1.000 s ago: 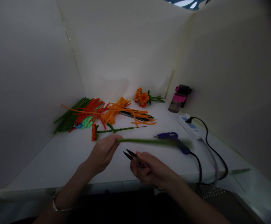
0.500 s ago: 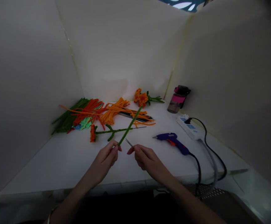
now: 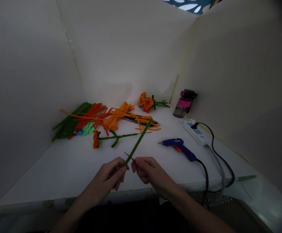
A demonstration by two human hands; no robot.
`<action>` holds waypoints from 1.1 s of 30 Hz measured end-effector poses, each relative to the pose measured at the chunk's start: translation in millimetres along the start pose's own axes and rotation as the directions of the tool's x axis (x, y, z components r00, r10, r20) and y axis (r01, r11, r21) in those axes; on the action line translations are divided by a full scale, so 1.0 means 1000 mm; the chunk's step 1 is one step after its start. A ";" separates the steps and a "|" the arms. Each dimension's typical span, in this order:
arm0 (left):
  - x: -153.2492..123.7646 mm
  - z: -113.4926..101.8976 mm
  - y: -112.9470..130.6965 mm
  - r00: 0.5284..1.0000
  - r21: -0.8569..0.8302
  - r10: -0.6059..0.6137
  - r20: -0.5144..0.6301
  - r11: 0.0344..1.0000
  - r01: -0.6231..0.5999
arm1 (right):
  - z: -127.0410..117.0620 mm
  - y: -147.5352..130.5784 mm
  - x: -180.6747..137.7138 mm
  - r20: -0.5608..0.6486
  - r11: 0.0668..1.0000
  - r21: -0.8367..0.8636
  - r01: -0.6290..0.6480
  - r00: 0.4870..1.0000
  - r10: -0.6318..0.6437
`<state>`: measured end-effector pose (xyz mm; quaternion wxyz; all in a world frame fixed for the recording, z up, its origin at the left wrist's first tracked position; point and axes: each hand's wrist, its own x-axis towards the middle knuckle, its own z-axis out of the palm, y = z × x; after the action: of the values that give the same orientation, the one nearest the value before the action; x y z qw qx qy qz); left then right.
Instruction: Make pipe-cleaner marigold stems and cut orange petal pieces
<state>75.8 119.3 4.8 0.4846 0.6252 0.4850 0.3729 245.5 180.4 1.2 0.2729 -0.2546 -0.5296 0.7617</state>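
Observation:
My left hand pinches the lower end of a green pipe cleaner that slants up and to the right over the white table. My right hand is closed beside it, fingertips almost touching the left hand. A thin dark metal tip pokes out from the right fingers, likely small snips, and crosses the stem's base. A finished orange flower on a green stem lies just beyond the hands.
Piles of green, red and orange pipe cleaners lie at the back left, with orange flowers behind. A purple glue gun with a black cord, a white power strip and a pink-banded bottle sit to the right. White panels enclose the table.
The green pipe cleaner swung from lying level, pointing right, to slanting up and away. Both hands drew together and moved slightly nearer me; the snips' blades now show only as a thin tip.

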 end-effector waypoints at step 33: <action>-0.007 0.002 0.014 0.999 -0.055 0.037 -0.024 0.998 -0.039 | 0.020 -0.002 -0.016 0.203 0.911 0.334 -0.241 0.962 0.180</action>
<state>79.6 110.8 17.8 0.4889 0.6163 0.4681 0.4025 243.6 156.4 10.5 0.1849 -0.1915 -0.3737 0.8885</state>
